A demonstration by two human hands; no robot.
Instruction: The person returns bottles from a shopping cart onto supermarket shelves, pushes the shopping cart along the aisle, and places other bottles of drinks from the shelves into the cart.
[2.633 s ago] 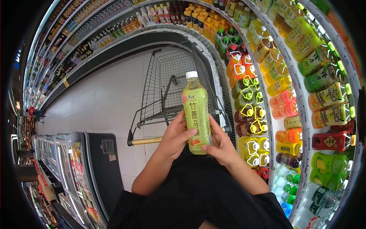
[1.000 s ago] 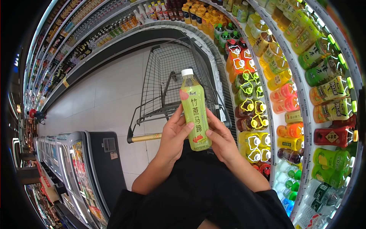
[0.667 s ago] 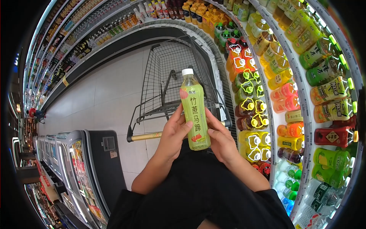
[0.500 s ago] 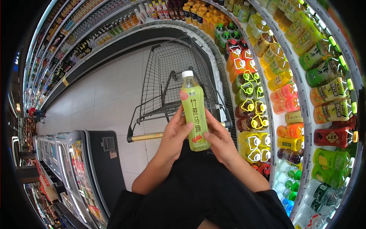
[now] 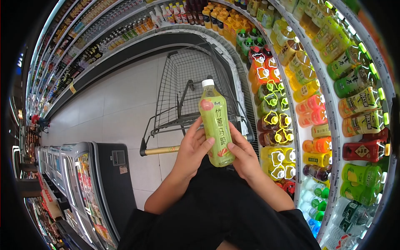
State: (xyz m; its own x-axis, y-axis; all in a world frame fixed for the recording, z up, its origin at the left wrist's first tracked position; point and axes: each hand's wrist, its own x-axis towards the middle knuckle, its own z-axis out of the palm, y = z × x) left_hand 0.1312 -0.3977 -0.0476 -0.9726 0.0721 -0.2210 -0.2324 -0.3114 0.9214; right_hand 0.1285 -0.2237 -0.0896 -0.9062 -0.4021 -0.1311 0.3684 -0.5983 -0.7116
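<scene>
A green drink bottle (image 5: 216,125) with a white cap stands nearly upright between my two hands, its label with dark characters and a pink fruit picture towards me. My left hand (image 5: 195,148) grips its left side, the thumb lying across the lower front. From the right, my right hand (image 5: 243,156) holds the lower part, with its thumb at the bottle's edge. Behind the bottle is a dark wire shopping cart (image 5: 179,91) with a gold-coloured handle; the bottle and hands hide part of the cart.
Shelves of bottled drinks (image 5: 316,112) curve along the right side. More stocked shelves (image 5: 83,46) run across the upper left. A dark-sided freezer cabinet (image 5: 118,183) stands at the lower left, on pale floor tiles (image 5: 112,100). Someone in red (image 5: 39,121) is at the far left.
The bottle has turned slightly between my hands, so its characters now sit further right and the pink fruit shows more fully. It has also shifted slightly right and down. Both hands still hold it.
</scene>
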